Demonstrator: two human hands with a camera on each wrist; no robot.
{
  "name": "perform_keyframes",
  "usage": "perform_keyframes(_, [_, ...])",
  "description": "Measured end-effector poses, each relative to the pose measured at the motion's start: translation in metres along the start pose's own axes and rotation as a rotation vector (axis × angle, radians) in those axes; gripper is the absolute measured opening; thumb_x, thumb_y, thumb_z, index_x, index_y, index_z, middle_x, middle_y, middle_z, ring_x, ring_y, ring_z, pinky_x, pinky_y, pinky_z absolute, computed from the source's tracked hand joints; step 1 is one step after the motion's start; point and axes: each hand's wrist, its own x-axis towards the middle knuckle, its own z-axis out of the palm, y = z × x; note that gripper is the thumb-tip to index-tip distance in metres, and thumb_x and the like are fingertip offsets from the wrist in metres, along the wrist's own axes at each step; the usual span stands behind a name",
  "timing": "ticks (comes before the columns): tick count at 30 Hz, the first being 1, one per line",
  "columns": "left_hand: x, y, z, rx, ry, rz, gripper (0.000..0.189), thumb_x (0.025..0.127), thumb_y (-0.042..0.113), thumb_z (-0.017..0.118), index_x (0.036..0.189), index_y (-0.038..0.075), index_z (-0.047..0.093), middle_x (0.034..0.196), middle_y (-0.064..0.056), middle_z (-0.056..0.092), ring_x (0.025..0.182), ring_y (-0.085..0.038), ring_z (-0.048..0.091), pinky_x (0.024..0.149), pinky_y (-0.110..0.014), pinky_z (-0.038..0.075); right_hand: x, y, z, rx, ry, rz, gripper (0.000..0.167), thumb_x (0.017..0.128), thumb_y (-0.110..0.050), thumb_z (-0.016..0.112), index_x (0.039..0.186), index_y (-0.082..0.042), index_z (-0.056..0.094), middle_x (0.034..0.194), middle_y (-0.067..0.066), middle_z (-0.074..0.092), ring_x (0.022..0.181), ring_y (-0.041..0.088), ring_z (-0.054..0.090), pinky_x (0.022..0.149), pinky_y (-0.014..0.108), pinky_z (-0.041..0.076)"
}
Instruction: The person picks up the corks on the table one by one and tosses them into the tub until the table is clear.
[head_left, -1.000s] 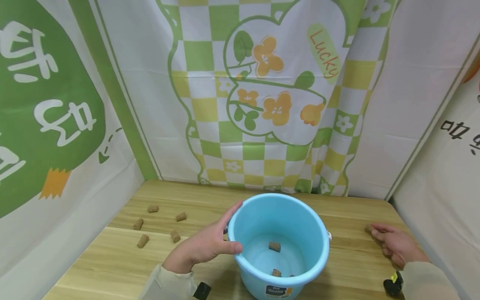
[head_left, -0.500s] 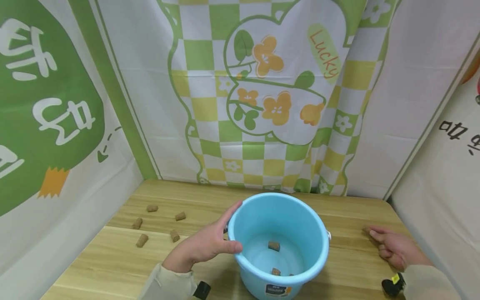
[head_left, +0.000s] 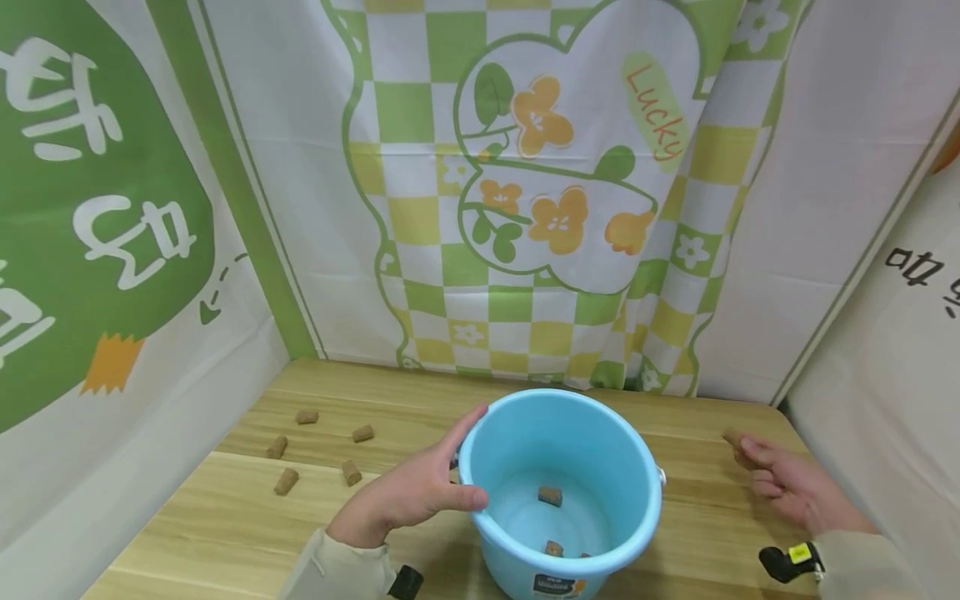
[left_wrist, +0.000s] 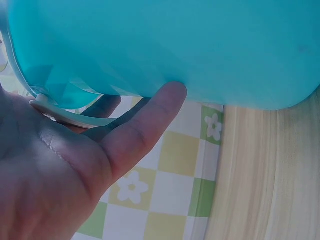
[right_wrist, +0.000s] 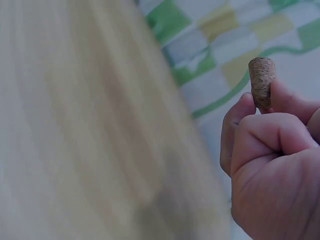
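With the right hand we pinch a single cork between thumb and fingers, at the far right of the wooden tabletop, well apart from the blue bucket. Our left hand spreads wide, touching the bucket's left side. More corks lie inside it, and five loose corks lie scattered at the left. A checked cloth hangs beyond the far edge.
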Motion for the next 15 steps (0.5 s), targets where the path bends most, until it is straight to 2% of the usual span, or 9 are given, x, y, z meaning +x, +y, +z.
perform_keyframes(6, [0.000,0.000,0.000,0.011,0.002,0.002,0.112,0.083,0.056,0.076,0.161,0.026,0.002,0.151,-0.017,0.036,0.127,-0.035,0.046,0.097,-0.042,0.044,0.006,-0.021,0.035,-0.055,0.000,-0.090,0.033,0.109,-0.012,0.037,0.114,-0.011,0.070,0.102,0.004,0.058,0.056,0.001,0.026,0.046,0.014,0.031])
perform_keyframes(10, [0.000,0.000,0.000,0.011,0.007,-0.010,0.111,0.083,0.055,0.077,0.161,0.027,0.002,0.150,-0.017,0.037,0.126,-0.035,0.047,0.097,-0.042,0.045,0.008,-0.033,0.067,-0.087,0.012,-0.114,0.029,0.108,-0.011,0.042,0.119,-0.011,0.068,0.105,0.007,0.058,0.055,0.002,0.029,0.047,0.016,0.032])
perform_keyframes(15, [0.000,0.000,0.000,0.000,0.007,-0.017,0.112,0.083,0.054,0.077,0.161,0.027,0.002,0.150,-0.018,0.037,0.126,-0.036,0.047,0.095,-0.039,0.046,0.008,-0.044,0.110,-0.188,0.026,-0.130,0.026,0.107,-0.016,0.048,0.124,-0.012,0.067,0.109,0.005,0.060,0.054,0.003,0.031,0.047,0.017,0.033])
